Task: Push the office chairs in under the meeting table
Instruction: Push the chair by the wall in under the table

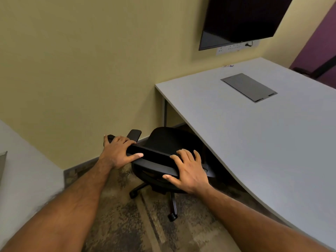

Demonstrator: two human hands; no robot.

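Arms: we see both bare forearms reaching forward from the bottom corners, over patterned carpet (pixel 127 224).
Left hand: our left hand (pixel 118 151) lies on the top edge of the chair back, near its left end, fingers curled over the far side, thumb stretched along the near face.
Right hand: our right hand (pixel 189 171) clasps the right end of that same edge, fingers spread and draped over the top, thumb pressed against the near face.
Chair: the black office chair (pixel 163 142) stands just beside the table's long edge, its back toward us. Its seat is partly tucked under the tabletop on the right side, while the left armrest (pixel 134 134) sits out in the open near the wall.
Wheels: two legs of the base with their casters (pixel 172 216) show on the carpet below the seat, outside the table.
Table: the pale grey meeting table (pixel 263 142) runs away to the right, one leg visible at its far left corner.
Tabletop: a grey hatch (pixel 249 87) is set flush in the surface; a small pen-like item (pixel 227 66) lies near the far edge, too small to tell.
Wall: a dark screen (pixel 240 20) hangs on the yellow wall (pixel 81 60), with a white socket strip (pixel 236 46) just beneath.
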